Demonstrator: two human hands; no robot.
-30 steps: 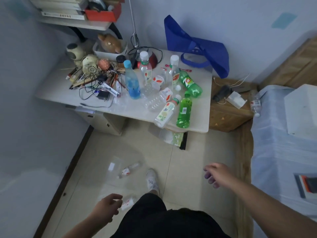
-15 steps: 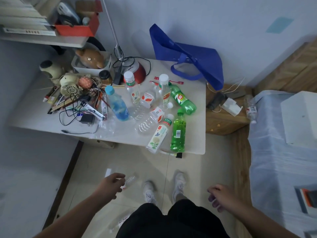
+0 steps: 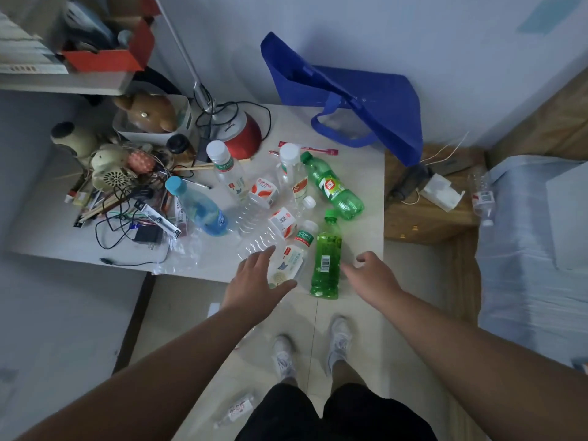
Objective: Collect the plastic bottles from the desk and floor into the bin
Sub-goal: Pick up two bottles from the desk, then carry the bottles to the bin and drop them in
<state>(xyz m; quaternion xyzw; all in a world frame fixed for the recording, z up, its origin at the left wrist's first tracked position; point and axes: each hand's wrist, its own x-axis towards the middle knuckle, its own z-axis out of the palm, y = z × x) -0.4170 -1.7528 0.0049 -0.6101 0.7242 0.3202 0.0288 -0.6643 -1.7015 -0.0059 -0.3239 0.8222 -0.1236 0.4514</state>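
**A:** How are our two hands?

**B:** Our left hand (image 3: 257, 281) has its fingers spread wide apart and holds nothing. Our right hand (image 3: 370, 275) is loose, fingers a bit bent, and it holds nothing too.

**A:** What is by our left hand?

**B:** One pale tea bottle (image 3: 294, 261) lies on the desk (image 3: 359, 173), right at the left fingers. We cannot tell if they touch it.

**A:** And between our hands?

**B:** One green barcode bottle (image 3: 326, 265), lying down, just beside the right fingers.

**A:** How many past our fingertips?

**B:** We count six more. There is one green soda bottle (image 3: 334, 186), one blue bottle (image 3: 199, 210), one green-band bottle (image 3: 226, 170) and one tall white-cap bottle (image 3: 289, 168). Two clear ones lie flat, the near clear bottle (image 3: 283, 219) and the far clear bottle (image 3: 265, 192). That makes eight on the desk, though the clear ones are hard to tell apart.

**A:** Any more?

**B:** One floor bottle (image 3: 235, 412) lies under our left arm. One bedside bottle (image 3: 483, 198) is far off to the right of our right hand.
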